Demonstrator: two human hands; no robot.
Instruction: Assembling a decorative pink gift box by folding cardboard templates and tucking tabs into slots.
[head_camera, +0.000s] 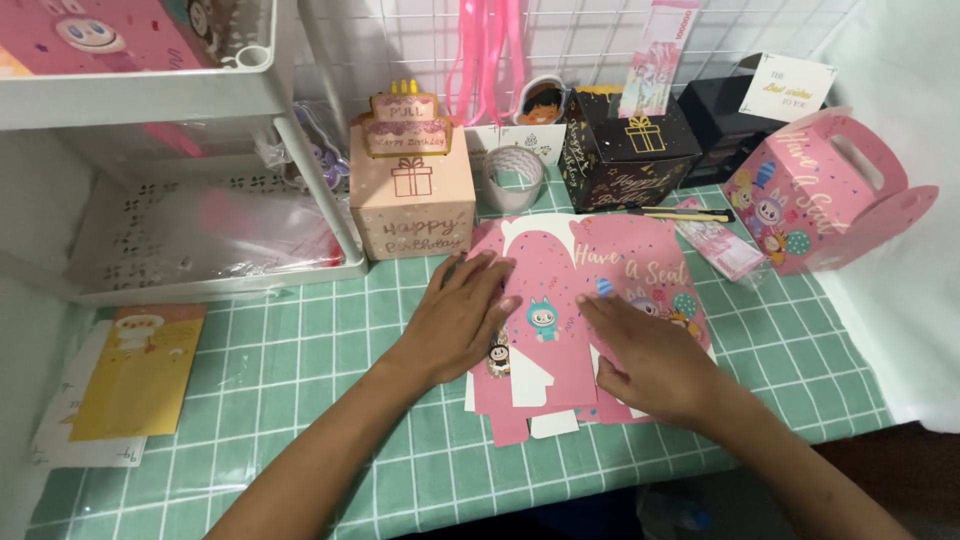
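Both hands lie flat on a flattened pink gift-box cutout (575, 320), which rests in the middle of the tabletop (300, 350) covered in a green checked cloth. The left hand (460, 315) presses on the cutout's left edge, fingers spread and straight, so its grip is loose and closed around nothing. The right hand (650, 355) lies palm down on the cutout's lower right part, fingers extended toward the centre, its grip likewise slack and holding nothing.

Just behind the cutout stands a peach-coloured gift box (412, 190) with a cake-shaped topper. To the right of that box, also behind the cutout, sits a roll of clear tape (513, 175), and further right a black gift box (625, 150) with gold print. An assembled pink carry box (820, 190) with a handle lies tilted to the right of the cutout, near the tabletop's edge. Between it and the cutout lies a small pink packet (718, 248). A white wire shelf (200, 150) stands left of the cutout, and a yellow card (140, 370) lies well to the cutout's left
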